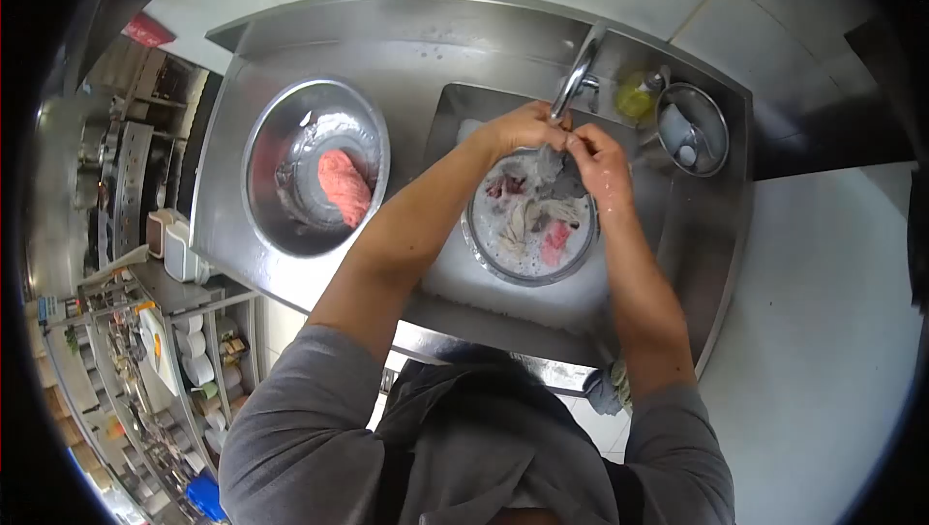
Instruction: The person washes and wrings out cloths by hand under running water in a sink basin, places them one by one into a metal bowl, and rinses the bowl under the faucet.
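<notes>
Under the faucet (578, 75), my left hand (527, 130) and my right hand (602, 165) are close together, both closed on a wet grey cloth (554, 165). The cloth hangs down over a round metal bowl (535, 280) in the sink. Sudsy water fills the bowl, with a pink cloth (554, 242), a beige cloth (523, 223) and a dark reddish cloth (505, 184) lying in it. Some of my left fingers are hidden behind the faucet spout.
On the left counter, a large metal bowl (254, 186) holds a twisted pink cloth (344, 186). Right of the faucet are a bottle of yellow liquid (635, 97) and a metal container (718, 119) with small items. Grey and green cloths (606, 391) hang at the sink's front edge.
</notes>
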Available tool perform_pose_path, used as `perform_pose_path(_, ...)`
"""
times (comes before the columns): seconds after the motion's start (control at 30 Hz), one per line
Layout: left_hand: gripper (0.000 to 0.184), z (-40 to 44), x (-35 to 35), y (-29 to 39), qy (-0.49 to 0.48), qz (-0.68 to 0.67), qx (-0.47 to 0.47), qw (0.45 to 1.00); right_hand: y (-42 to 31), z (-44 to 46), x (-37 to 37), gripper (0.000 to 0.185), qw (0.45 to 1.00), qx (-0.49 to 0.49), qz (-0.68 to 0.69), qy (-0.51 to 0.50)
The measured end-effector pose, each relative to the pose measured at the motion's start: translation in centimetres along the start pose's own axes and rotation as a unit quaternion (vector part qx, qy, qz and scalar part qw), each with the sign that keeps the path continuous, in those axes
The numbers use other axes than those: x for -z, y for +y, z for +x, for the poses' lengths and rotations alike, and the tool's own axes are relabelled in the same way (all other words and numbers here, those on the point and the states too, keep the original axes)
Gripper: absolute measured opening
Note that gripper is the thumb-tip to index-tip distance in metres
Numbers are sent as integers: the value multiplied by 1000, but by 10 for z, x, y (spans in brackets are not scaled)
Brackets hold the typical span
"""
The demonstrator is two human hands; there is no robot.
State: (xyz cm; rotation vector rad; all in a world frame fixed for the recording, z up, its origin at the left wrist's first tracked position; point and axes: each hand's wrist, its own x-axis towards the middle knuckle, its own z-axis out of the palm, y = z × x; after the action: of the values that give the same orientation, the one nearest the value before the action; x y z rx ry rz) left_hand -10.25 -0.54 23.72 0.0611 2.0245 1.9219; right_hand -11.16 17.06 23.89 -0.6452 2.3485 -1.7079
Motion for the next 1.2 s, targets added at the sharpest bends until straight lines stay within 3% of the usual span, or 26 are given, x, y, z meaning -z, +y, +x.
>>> perform_pose_path(0.1,17,7,-8,-15,-22,-55,-42,997,-25,1,12,17,999,-16,-35,-17)
perform_pose_path(0.17,18,9,-14,-19,-17,-4,-2,1000,-34,-1,24,17,999,-24,-30,-35)
perform_pose_path(0.23,21,8,-11,-8,-27,43,0,999,-45,-8,34,12,997,-32,63,15)
perform_pose_path(0.3,26,6,-9,-18,21,207,33,978,-73,-15,51,11,982,11,150,111)
perform_pose_path(0.37,30,5,-8,-33,52,287,49,955,-79,-18,66,12,934,138,193,268)
perform_pose_path(0.4,35,4,-9,-44,103,17,102,989,-68,-17,67,17,888,114,280,348)
perform_pose_path(0.43,41,4,-10,-55,144,-254,148,945,-55,-14,57,17,887,115,280,348)
perform_pose_path(0.47,41,5,-15,-57,69,-412,82,905,-38,-9,42,19,866,-1,303,398)
perform_pose_path(0.5,41,1,-27,-42,69,-412,81,905,-22,-7,26,22,830,-117,321,441)
perform_pose_path(0.57,33,-9,-53,0,168,-490,129,846,-6,-23,-31,31,948,-100,87,291)
perform_pose_path(0.6,32,9,-49,-44,92,-521,115,840,-15,-32,-57,32,975,-60,65,204)
perform_pose_path(0.63,32,6,-54,-56,93,-520,120,840,-19,-40,-73,33,992,-21,42,116)
perform_pose_path(0.67,30,-2,-63,-57,148,-442,-8,885,-14,-41,-75,33,992,-25,44,118)
perform_pose_path(0.7,29,-7,-68,-55,197,-352,-137,905,-7,-38,-74,29,985,44,-22,164)
perform_pose_path(0.73,30,-5,-68,-51,220,-467,-32,856,2,-35,-73,25,968,112,-88,208)
perform_pose_path(0.77,31,-6,-65,-31,238,-568,74,785,19,-27,-59,18,967,11,-149,206)
perform_pose_path(0.8,34,-7,-57,-27,183,-528,112,822,39,-23,-42,12,954,-88,-208,198)
perform_pose_path(0.83,39,-11,-47,-25,127,-486,149,852,55,-26,-35,12,954,-89,-206,197)
perform_pose_path(0.87,39,-12,-38,-23,128,-484,151,852,71,-31,-29,13,962,-59,-247,102)
perform_pose_path(0.9,36,-11,-29,-19,139,-92,81,983,74,-31,-27,19,958,-27,-286,6)
perform_pose_path(0.93,34,-11,-24,-16,128,313,-5,941,77,-33,-27,38,977,-20,-210,-6)
perform_pose_path(0.97,34,-12,-20,-19,130,312,-5,941,64,-30,-26,38,977,-18,-212,-7)
perform_pose_path(1.03,33,-15,-13,-27,-5,323,-99,941,25,-16,-27,44,991,48,-119,32)
perform_pose_path(1.1,31,-27,-7,-13,-5,314,-89,945,23,-4,-24,36,983,120,-132,28)
perform_pose_path(1.17,30,-32,0,-15,64,299,-148,941,11,6,-10,24,970,-119,-175,-118)
perform_pose_path(1.2,30,-32,2,-17,67,300,-148,940,5,9,-8,20,975,-133,-153,-93)
